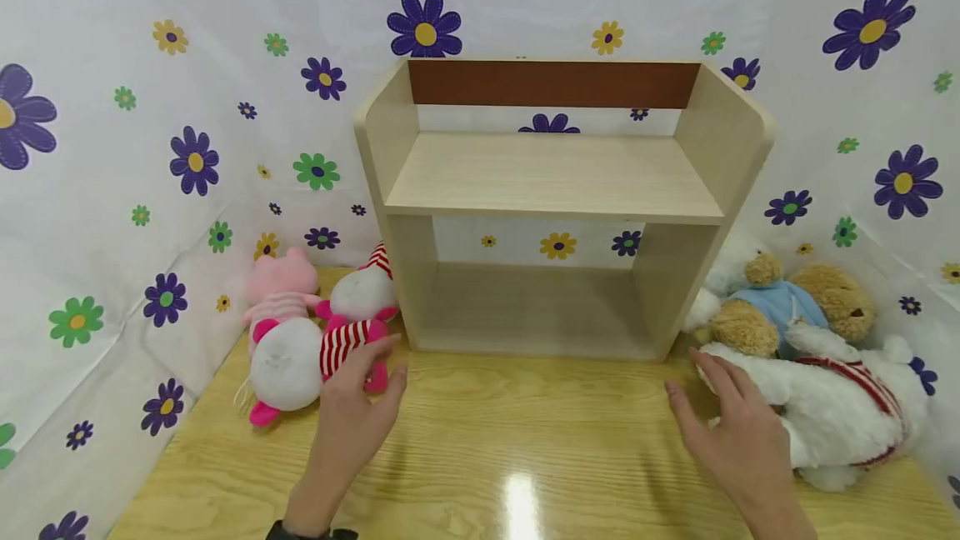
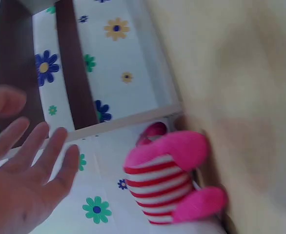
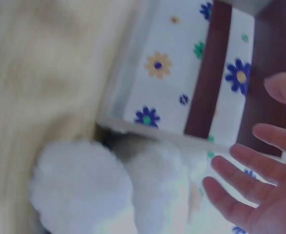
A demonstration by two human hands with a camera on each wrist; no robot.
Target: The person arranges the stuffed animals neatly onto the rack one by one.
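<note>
My left hand [image 1: 356, 411] hovers with spread fingers over the table's left side, beside a plush toy with a pink-and-white body and red-striped clothing [image 1: 292, 365]. In the left wrist view the fingers of that hand [image 2: 30, 170] are apart and hold nothing. On the other side my right hand [image 1: 738, 436], fingers loosely extended, is close to a white fluffy plush toy [image 1: 832, 407] with a red striped band. The right wrist view also shows that hand [image 3: 260, 180] holding nothing. Between and beyond both hands stands a pale wooden two-tier shelf [image 1: 555, 177].
A pink plush toy [image 1: 281, 277] and another striped plush [image 1: 363, 294] lie left of the shelf. At its right lies a brown teddy bear [image 1: 787, 307] in blue. Flower-patterned cloth [image 1: 247, 48] surrounds the wooden table [image 1: 525, 432].
</note>
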